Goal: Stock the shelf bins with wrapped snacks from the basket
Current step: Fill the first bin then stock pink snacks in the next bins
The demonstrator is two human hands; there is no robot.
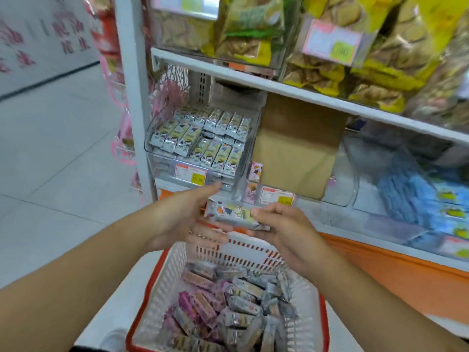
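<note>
The right hand (pixel 281 232) pinches a small stack of wrapped snack bars (pixel 237 214), thumb on the top wrapper and curled fingers under the right end. The left hand (pixel 187 219) is spread wide with straight fingers; its palm faces the left end of the stack, its index finger reaches past it toward the shelf, and its lower fingers lie under the bars, though whether they touch them is unclear. The bars lie flat with their long axis running from one hand to the other, the printed faces up; the print shows cartoon figures and pale yellow lettering too blurred to read. Below both hands sits a white slatted basket (pixel 162 283) with a red rim, holding loose grey and purple wrapped snacks (pixel 228 308). Just beyond the left hand's fingertips a clear shelf bin (pixel 243 158) holds tidy rows of the same grey bars, standing on end and leaning back. A price label (pixel 190 174) on its front has a yellow patch reading about "15.80"; a second label (pixel 278 196) beyond the right hand is illegible.
</note>
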